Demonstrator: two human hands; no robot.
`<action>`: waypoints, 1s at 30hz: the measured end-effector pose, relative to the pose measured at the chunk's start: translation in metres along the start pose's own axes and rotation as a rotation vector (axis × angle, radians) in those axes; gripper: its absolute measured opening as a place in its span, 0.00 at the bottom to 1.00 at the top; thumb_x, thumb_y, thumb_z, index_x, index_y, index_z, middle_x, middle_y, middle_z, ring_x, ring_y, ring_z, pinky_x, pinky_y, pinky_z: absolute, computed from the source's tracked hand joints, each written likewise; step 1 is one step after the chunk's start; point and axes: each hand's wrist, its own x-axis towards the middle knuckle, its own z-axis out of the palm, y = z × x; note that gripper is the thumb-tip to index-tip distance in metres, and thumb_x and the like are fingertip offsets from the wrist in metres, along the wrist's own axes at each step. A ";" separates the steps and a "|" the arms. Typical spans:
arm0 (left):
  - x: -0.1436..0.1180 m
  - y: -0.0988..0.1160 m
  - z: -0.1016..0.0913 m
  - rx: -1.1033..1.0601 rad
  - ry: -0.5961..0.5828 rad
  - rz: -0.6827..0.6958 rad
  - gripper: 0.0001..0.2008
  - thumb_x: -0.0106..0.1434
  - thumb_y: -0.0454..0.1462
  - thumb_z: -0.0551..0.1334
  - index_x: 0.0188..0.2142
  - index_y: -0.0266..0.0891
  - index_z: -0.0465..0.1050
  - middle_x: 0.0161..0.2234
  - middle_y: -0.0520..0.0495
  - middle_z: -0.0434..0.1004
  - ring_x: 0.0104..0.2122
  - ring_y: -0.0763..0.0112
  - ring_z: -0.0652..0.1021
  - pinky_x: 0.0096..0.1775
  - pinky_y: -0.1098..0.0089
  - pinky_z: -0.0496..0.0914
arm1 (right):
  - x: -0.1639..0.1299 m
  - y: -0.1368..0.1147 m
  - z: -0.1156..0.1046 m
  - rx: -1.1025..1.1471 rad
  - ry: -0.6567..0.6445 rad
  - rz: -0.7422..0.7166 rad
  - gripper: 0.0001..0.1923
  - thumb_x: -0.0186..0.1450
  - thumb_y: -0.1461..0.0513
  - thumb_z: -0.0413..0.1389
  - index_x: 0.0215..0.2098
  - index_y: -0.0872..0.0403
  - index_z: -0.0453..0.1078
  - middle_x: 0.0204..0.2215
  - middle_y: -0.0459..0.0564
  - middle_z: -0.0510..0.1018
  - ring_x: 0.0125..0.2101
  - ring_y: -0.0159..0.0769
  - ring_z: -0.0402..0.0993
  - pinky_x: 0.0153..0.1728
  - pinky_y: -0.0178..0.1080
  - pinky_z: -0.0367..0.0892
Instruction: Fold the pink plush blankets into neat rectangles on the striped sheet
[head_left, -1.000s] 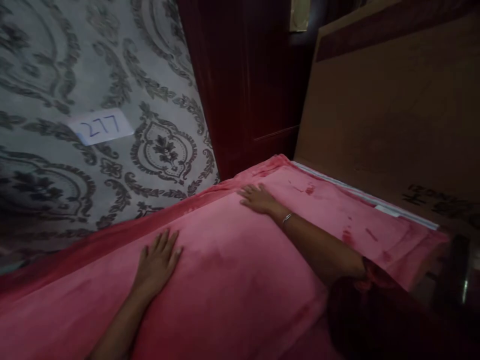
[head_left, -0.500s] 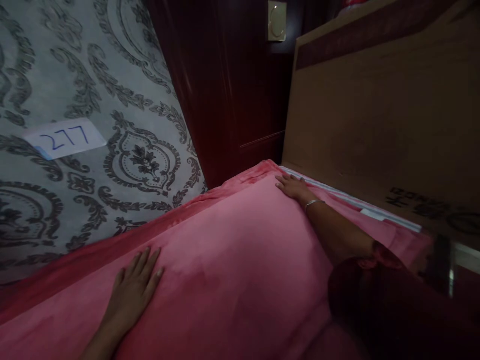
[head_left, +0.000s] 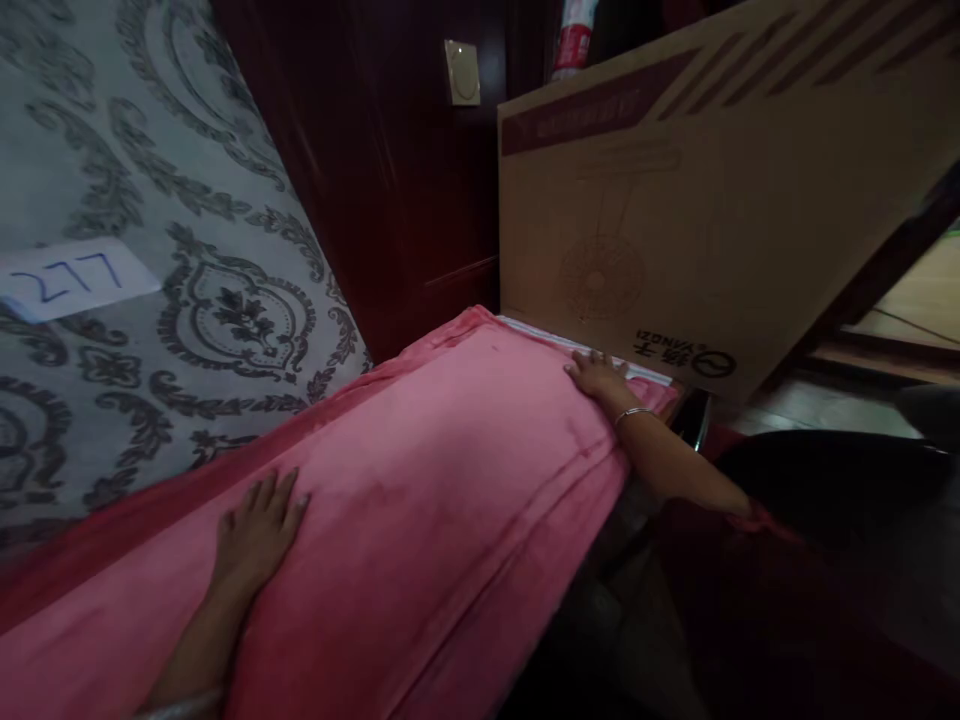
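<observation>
Under both your palms: pink blanket.
Your left hand lies flat, fingers spread; your right hand presses flat at its far corner, touching the closed cardboard box.

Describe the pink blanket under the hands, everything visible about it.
The pink plush blanket looks soft and velvety, spread smooth over a raised, bed-like surface running from lower left to upper right. Faint creases run along its right side, where it drapes over the edge. A darker red strip borders it along the patterned grey wall covering. The left hand lies flat on it, fingers spread; the right hand, with a wrist bangle, presses its far corner beside the brown cardboard box.
</observation>
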 end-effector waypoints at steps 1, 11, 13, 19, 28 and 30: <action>-0.001 0.003 -0.002 0.004 0.010 0.002 0.32 0.72 0.45 0.42 0.71 0.35 0.54 0.72 0.34 0.49 0.70 0.47 0.55 0.63 0.40 0.57 | -0.008 -0.002 -0.002 0.002 0.034 0.022 0.33 0.75 0.49 0.37 0.73 0.51 0.51 0.72 0.62 0.51 0.71 0.57 0.46 0.64 0.68 0.48; -0.057 0.043 -0.028 -0.166 -0.004 0.253 0.33 0.73 0.50 0.47 0.72 0.39 0.50 0.73 0.36 0.45 0.72 0.50 0.50 0.67 0.42 0.51 | -0.121 -0.059 0.027 -0.018 -0.032 -0.498 0.33 0.74 0.46 0.35 0.74 0.46 0.48 0.74 0.52 0.48 0.71 0.54 0.46 0.65 0.64 0.51; -0.090 0.056 -0.024 -0.179 -0.089 0.459 0.34 0.72 0.52 0.49 0.73 0.43 0.49 0.74 0.40 0.43 0.73 0.52 0.47 0.68 0.42 0.47 | -0.121 -0.053 0.031 -0.023 -0.003 -0.497 0.33 0.74 0.46 0.35 0.74 0.47 0.48 0.74 0.52 0.48 0.70 0.55 0.47 0.64 0.63 0.52; -0.181 0.063 -0.012 -0.224 -0.150 0.599 0.31 0.74 0.50 0.49 0.73 0.47 0.48 0.73 0.41 0.45 0.73 0.53 0.45 0.68 0.40 0.43 | -0.118 -0.046 0.036 -0.006 0.056 -0.533 0.33 0.74 0.47 0.35 0.73 0.48 0.50 0.73 0.54 0.51 0.69 0.58 0.50 0.63 0.65 0.54; -0.249 0.050 -0.010 -0.249 -0.041 0.431 0.29 0.73 0.47 0.53 0.70 0.42 0.57 0.71 0.39 0.55 0.70 0.56 0.57 0.68 0.46 0.52 | -0.119 -0.042 0.041 0.024 0.110 -0.561 0.34 0.74 0.46 0.34 0.71 0.50 0.56 0.72 0.57 0.55 0.67 0.59 0.54 0.61 0.64 0.57; -0.256 0.051 -0.004 -0.262 0.029 0.387 0.28 0.72 0.46 0.55 0.68 0.40 0.61 0.69 0.37 0.60 0.69 0.56 0.61 0.68 0.48 0.55 | -0.122 -0.043 0.039 0.031 0.109 -0.559 0.34 0.74 0.47 0.35 0.71 0.51 0.56 0.71 0.57 0.55 0.67 0.59 0.55 0.60 0.64 0.57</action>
